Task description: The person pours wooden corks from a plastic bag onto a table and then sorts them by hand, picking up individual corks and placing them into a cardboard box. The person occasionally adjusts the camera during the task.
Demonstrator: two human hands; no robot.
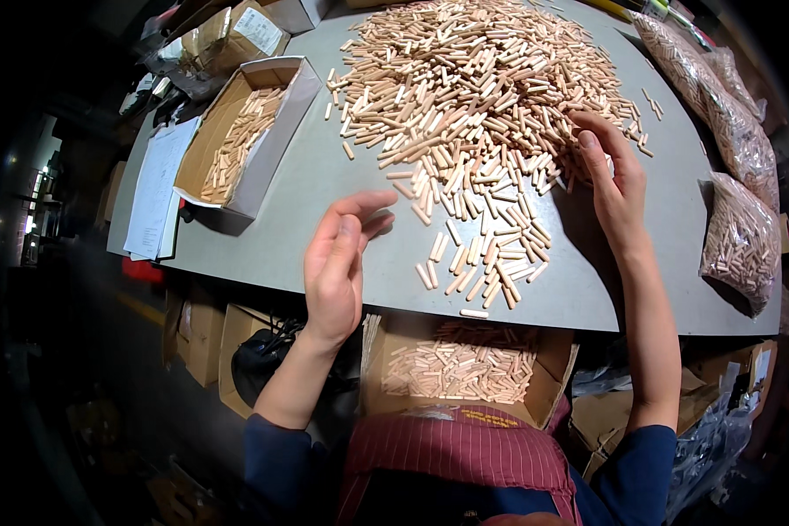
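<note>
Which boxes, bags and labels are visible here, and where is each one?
Open cardboard box: table's left side, tan, holding dowels.
Carton below the table edge: brown, open, dowels inside.
Clear plastic bags: right edge, full of dowels.
White label: on a brown box, far left corner.

The dowels (pixel 473 96) are pale, pinkish wood on a plain grey table (pixel 298 202). The boxes (pixel 245 131) are brown cardboard, one faced white. The 2 sleeves (pixel 280 456) are dark blue. The apron (pixel 456 456) is maroon with thin, perhaps white, stripes. The papers (pixel 155 188) are white.
</note>
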